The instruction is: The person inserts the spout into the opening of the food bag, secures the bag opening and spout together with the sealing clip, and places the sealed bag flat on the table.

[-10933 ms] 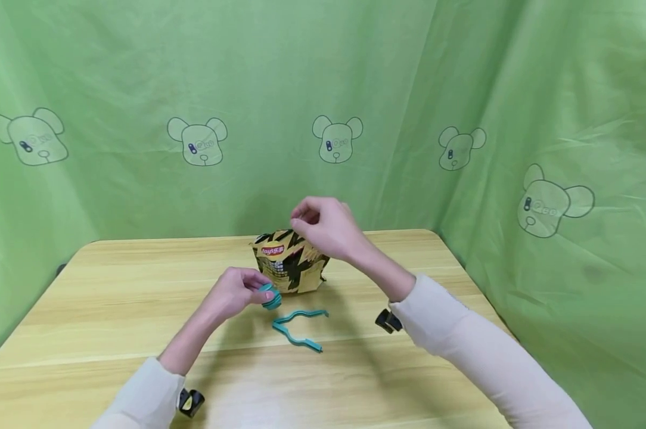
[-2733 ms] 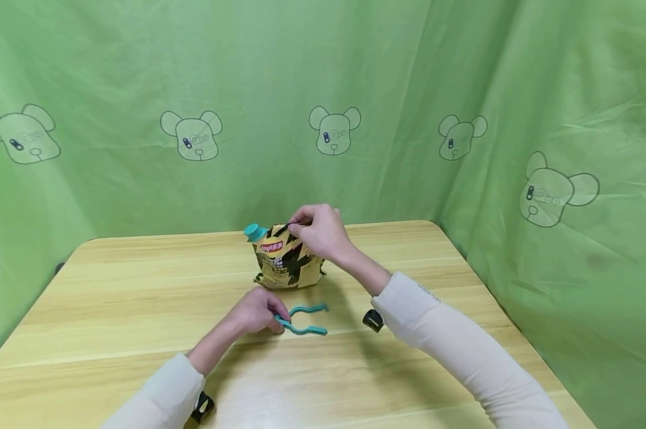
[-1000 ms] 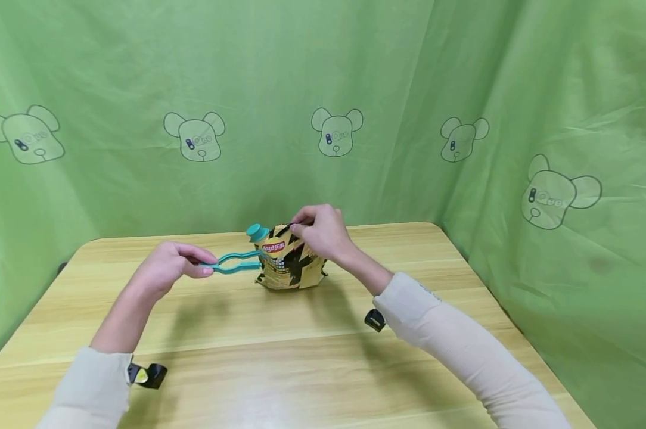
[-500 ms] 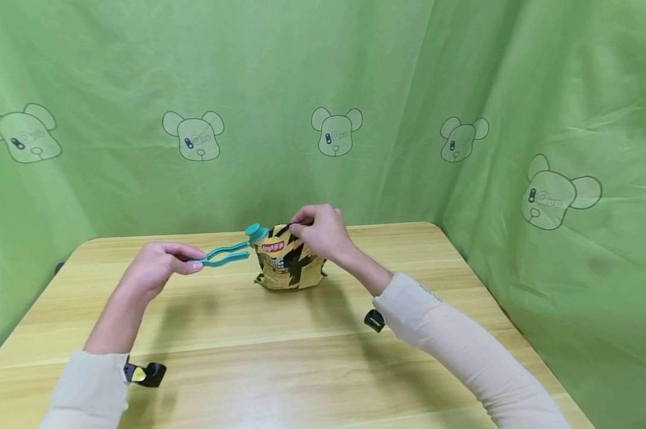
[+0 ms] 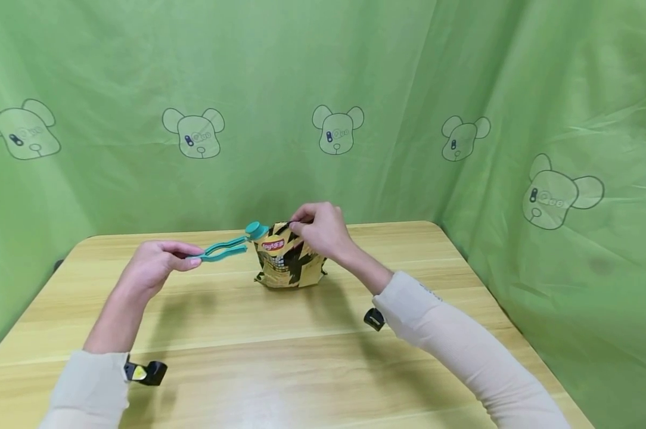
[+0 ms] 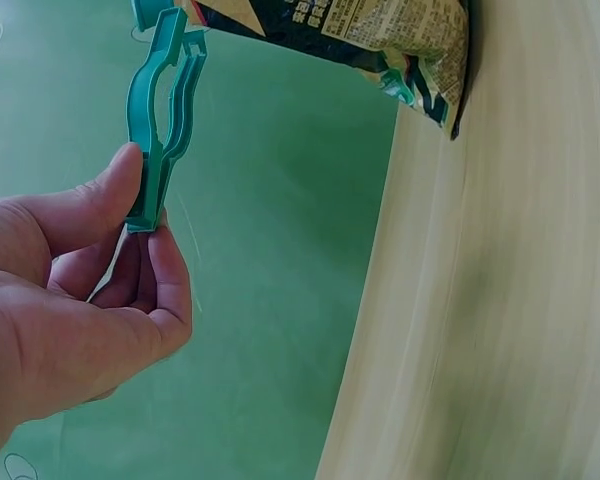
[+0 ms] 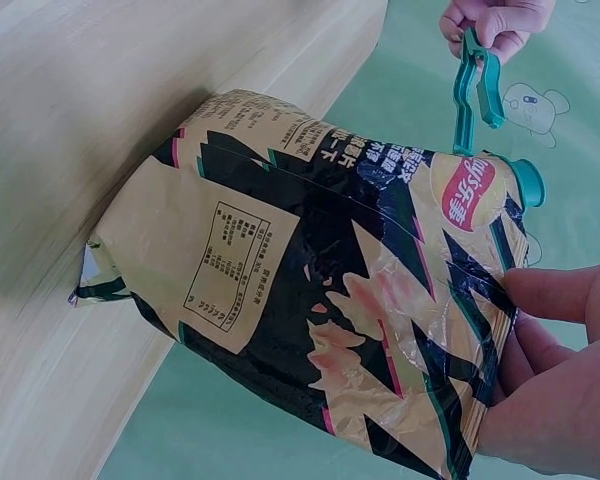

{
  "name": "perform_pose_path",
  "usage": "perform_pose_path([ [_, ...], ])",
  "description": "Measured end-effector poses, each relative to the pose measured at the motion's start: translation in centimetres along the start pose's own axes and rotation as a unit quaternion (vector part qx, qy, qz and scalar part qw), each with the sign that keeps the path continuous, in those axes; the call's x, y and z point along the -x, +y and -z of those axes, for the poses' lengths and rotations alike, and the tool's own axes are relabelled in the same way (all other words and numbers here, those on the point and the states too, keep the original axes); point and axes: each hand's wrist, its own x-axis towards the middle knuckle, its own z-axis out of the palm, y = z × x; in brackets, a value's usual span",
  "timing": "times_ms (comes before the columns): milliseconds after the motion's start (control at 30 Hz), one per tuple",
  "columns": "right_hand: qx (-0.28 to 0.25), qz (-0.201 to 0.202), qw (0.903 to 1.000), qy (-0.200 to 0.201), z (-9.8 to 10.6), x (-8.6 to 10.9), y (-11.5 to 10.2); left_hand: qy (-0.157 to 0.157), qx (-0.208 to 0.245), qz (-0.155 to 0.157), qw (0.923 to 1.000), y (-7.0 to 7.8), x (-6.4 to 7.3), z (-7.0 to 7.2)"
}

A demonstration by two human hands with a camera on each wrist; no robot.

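Observation:
My left hand (image 5: 154, 268) pinches the joined end of a teal bag clip (image 5: 223, 249) between thumb and fingers. The clip's two arms are spread a little and point right. Their tips lie close to a teal spout cap (image 5: 255, 230) at the upper left corner of a chip bag (image 5: 285, 268); whether they touch it I cannot tell. The yellow and black bag stands on the table. My right hand (image 5: 323, 231) pinches its top edge, thumb in front, as the right wrist view shows. In the left wrist view, the clip (image 6: 160, 120) is held upright below the cap.
The wooden table (image 5: 280, 369) spreads in front of the bag. Green curtains (image 5: 269, 71) with bear-head outlines hang behind and at the sides. A black camera mount (image 5: 146, 373) sits at the left cuff, another camera mount (image 5: 374, 319) at the right.
Earlier my left hand held the cap and the clip lay on the table. The cap then went onto the bag's corner. The clip was picked up and has risen to cap height.

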Motion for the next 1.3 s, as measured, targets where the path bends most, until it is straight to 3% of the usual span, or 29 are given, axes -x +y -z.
perform_pose_path([
  [300, -0.001, -0.005, 1.0000, 0.002, 0.1, 0.0, 0.1, 0.009, 0.029, 0.008, 0.9995, 0.3, -0.2, -1.1],
  [700, 0.000, 0.002, 1.0000, 0.004, 0.2, 0.0, -0.1, 0.021, 0.065, 0.018, 0.9975, -0.1, -0.1, -1.2],
  [1000, -0.001, -0.002, 1.0000, 0.000, 0.1, 0.0, 0.0, 0.033, 0.098, 0.019, 0.9944, 0.3, -0.5, -2.7],
  [1300, -0.001, 0.000, 1.0000, 0.002, 0.1, 0.0, 0.1, 0.025, 0.138, 0.012, 0.9900, 1.1, -0.7, -4.1],
])
